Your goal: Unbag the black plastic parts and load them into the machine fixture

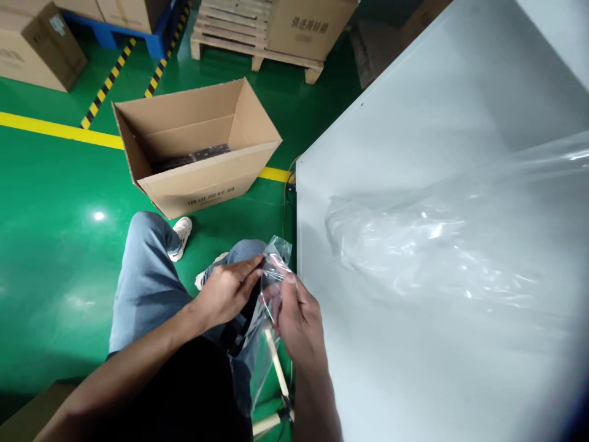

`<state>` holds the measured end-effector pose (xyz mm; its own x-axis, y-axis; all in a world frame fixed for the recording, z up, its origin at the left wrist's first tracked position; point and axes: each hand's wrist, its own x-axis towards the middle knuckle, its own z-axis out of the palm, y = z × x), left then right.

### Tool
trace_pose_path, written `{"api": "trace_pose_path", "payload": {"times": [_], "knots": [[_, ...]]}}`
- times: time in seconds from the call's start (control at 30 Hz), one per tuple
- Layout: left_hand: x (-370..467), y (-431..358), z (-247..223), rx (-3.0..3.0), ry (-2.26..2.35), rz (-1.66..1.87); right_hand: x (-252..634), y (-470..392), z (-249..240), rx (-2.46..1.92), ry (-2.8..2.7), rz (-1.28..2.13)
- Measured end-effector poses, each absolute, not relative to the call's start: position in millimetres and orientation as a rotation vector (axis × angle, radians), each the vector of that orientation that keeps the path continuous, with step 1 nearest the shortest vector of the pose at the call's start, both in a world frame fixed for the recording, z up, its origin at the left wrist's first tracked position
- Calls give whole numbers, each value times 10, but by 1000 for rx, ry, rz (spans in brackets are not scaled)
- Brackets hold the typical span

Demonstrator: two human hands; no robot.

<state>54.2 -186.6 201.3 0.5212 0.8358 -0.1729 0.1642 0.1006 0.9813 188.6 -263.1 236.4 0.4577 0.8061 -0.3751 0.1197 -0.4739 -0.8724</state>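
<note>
Tabletop (396,374) on the right is carrying a heap of clear plastic (409,239), whose loose folds could be catching on the right arm and sliding if it were sweeping across. On the far left, an open carton (211,175) is standing on the floor close to the left leg (147,276); a careless knee could be knocking it askew. The clear bag (277,270) is hanging over the lap, just left of the table's edge, and could be tearing or slipping because its film is looking thin and slick. The left hand (230,287) is pinching its far end between thumb and fingers, while the right hand (298,313) is pressing a thumb on the film, fingers closing behind it. Something dark (239,328) is showing below, perhaps inside the bag or only behind it.

Counting down by size, one table, one wooden pallet (230,27), one blue pallet (154,44) and one open carton are showing; one plastic heap, two shoes (183,232), two hands and one held bag are following.
</note>
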Motion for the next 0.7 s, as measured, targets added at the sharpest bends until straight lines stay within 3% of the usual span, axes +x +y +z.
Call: {"api": "trace_pose_path", "payload": {"times": [0.7], "knots": [[382, -1523, 1508, 314, 1021, 281, 2081, -2824, 2050, -1646, -582, 1234]]}}
